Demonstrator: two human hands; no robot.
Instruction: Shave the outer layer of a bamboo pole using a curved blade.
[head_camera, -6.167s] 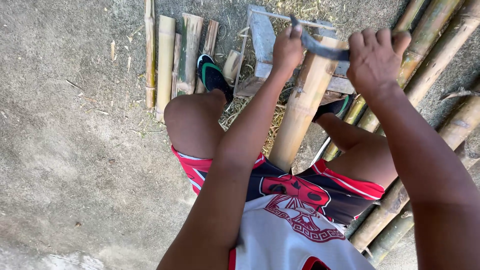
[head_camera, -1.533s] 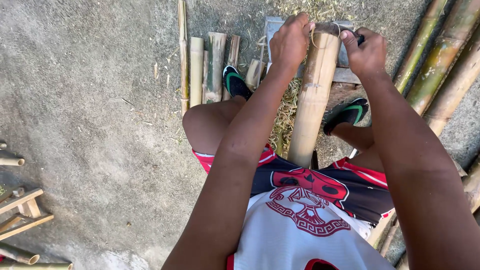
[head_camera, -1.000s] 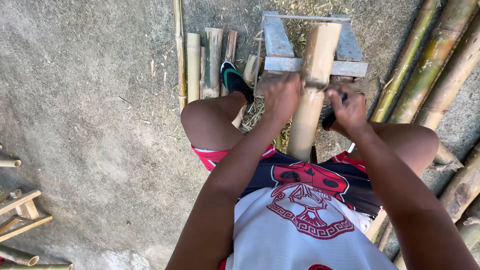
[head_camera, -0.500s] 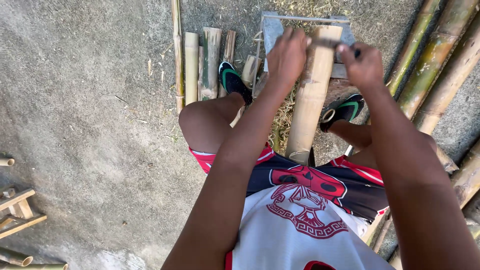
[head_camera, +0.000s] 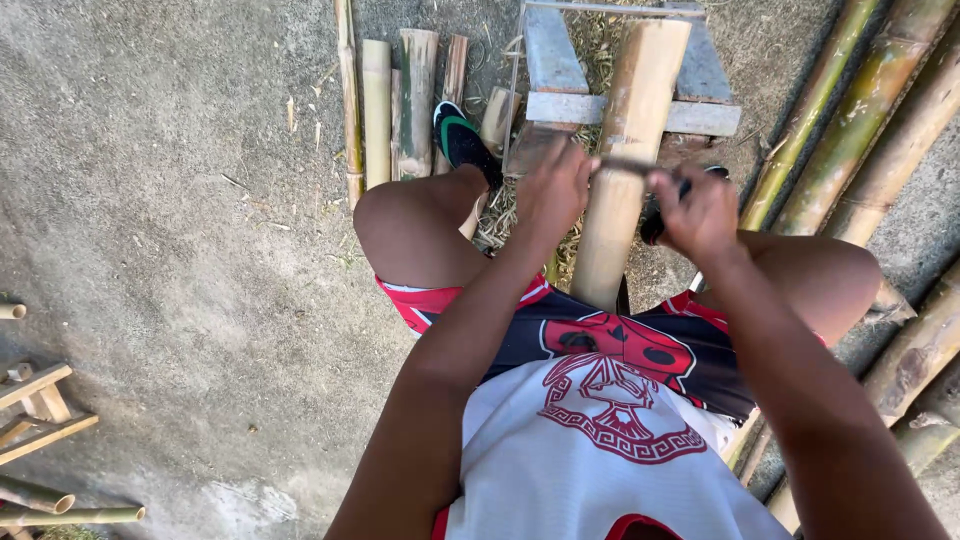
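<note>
I sit with a thick pale bamboo pole (head_camera: 632, 130) slanting up between my knees, its far end resting on a grey wooden stand (head_camera: 552, 70). A metal blade (head_camera: 628, 167) lies flat across the pole at mid length. My left hand (head_camera: 556, 190) is closed on the blade's left end. My right hand (head_camera: 694, 210) grips its dark handle end on the right. Both hands sit close to my lap, about halfway down the pole. My left foot in a black and green shoe (head_camera: 463, 142) rests beside the stand.
Short split bamboo pieces (head_camera: 392, 100) lie on the ground left of my left foot. Long green and yellow bamboo poles (head_camera: 868, 130) run along the right side. A small bamboo frame and cut pieces (head_camera: 40, 420) sit at the lower left. Shavings litter the ground under the stand.
Over the earlier frames my hands and the blade went up to the pole's top, down toward my lap and up again. From half a second ago they have come down to mid length.
</note>
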